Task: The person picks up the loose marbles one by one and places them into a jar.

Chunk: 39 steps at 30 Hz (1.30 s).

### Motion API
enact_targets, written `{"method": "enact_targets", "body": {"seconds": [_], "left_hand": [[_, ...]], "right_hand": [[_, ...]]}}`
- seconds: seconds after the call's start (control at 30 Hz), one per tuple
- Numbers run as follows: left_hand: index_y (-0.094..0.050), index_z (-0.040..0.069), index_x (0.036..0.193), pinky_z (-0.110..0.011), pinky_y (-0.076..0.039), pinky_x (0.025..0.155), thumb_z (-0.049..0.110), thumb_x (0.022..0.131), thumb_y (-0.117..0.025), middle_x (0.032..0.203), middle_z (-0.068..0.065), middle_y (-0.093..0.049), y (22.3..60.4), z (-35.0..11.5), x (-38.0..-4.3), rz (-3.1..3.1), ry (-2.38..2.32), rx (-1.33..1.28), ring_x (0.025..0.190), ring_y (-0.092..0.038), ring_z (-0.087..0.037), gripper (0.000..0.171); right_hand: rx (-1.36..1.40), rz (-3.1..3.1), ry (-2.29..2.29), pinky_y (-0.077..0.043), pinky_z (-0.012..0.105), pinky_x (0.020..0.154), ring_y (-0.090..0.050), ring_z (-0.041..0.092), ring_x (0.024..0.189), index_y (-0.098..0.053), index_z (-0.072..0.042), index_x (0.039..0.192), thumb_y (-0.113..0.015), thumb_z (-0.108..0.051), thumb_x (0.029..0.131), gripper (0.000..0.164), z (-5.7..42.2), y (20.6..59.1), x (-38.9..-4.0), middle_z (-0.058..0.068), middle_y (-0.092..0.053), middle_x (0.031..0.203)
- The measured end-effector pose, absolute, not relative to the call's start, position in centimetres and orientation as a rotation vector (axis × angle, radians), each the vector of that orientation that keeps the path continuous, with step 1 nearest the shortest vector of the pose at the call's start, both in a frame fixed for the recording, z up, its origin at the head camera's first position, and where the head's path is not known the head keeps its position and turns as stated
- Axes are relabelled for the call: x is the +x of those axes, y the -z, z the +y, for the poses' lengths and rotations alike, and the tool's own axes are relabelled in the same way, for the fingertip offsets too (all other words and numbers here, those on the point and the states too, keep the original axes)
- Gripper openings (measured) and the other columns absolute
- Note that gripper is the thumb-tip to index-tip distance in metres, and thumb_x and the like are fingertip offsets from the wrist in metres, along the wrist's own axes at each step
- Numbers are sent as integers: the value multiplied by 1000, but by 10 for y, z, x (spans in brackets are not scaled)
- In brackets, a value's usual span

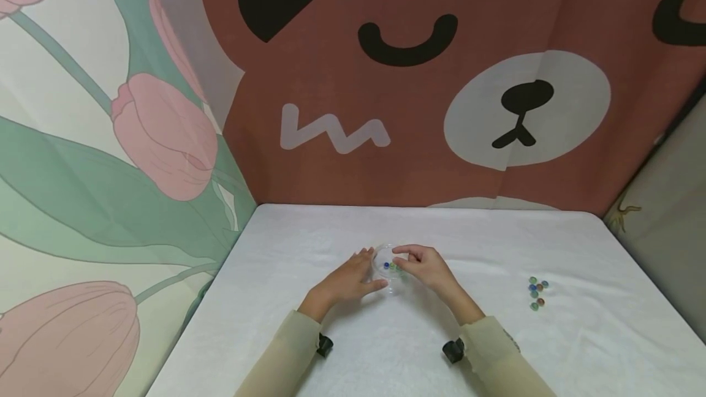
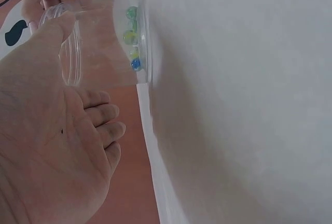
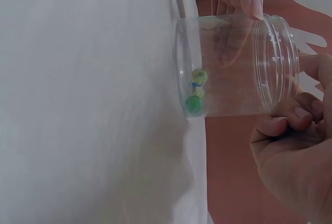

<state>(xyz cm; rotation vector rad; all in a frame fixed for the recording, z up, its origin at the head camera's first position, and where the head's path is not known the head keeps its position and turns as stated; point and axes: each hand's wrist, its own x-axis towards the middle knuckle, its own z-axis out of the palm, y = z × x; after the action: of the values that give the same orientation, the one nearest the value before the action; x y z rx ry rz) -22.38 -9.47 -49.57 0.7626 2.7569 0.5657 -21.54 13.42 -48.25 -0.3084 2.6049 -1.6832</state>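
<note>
Both of your hands meet at a clear jar [image 3: 233,89], which stands upright and uncapped on a white tablecloth [image 1: 469,231], with a few green, yellowish and blue marbles [image 2: 130,37] lying on its bottom. Your left hand [image 1: 349,274] lines the jar's left side, fingers extended and thumb spread away from them, the thumb against the wall near the rim. Your right hand [image 1: 427,267] is at the mouth from the other side; the head view shows a gap between thumb and forefinger, while the remaining fingers curl in beside the rim, and you cannot tell whether anything is held in them. Well to your right, a loose cluster of green, blue and brownish marbles [image 1: 534,293] rests on the cloth. Behind the table hangs a reddish-brown bear print [image 1: 419,109], with a pink tulip print [image 1: 165,139] to your left
</note>
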Motion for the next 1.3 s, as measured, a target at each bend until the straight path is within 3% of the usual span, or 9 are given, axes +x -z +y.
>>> {"method": "enact_targets", "body": {"seconds": [0.6, 0.9, 1.3], "left_hand": [[-18, 7, 163, -41, -16, 128, 72, 96, -46, 169, -8, -19, 494, -96, -222, 2747, -600, 726, 157, -13, -23, 97], [-16, 9, 163, -38, -14, 128, 72, 96, -46, 170, -5, -16, 494, -96, -222, 2743, -582, 731, 157, -11, -20, 97], [-17, 8, 163, -39, -13, 128, 71, 96, -46, 169, -6, -16, 494, -97, -222, 2730, -598, 740, 157, -10, -20, 96]], "right_hand": [[-215, 2628, 1576, -30, 24, 48, -36, 14, 59, -71, -9, 125, -75, -26, 94, 36, 175, 468, -208, -2, -41, 64], [-206, 2636, 1537, -34, 28, 50, -37, 14, 60, -69, -10, 129, -75, -43, 91, 51, 225, 457, -199, 0, -41, 67], [-210, 2682, 1461, -34, 29, 49, -35, 10, 60, -64, -8, 133, -73, -40, 94, 51, 278, 452, -180, -1, -41, 69]]}}
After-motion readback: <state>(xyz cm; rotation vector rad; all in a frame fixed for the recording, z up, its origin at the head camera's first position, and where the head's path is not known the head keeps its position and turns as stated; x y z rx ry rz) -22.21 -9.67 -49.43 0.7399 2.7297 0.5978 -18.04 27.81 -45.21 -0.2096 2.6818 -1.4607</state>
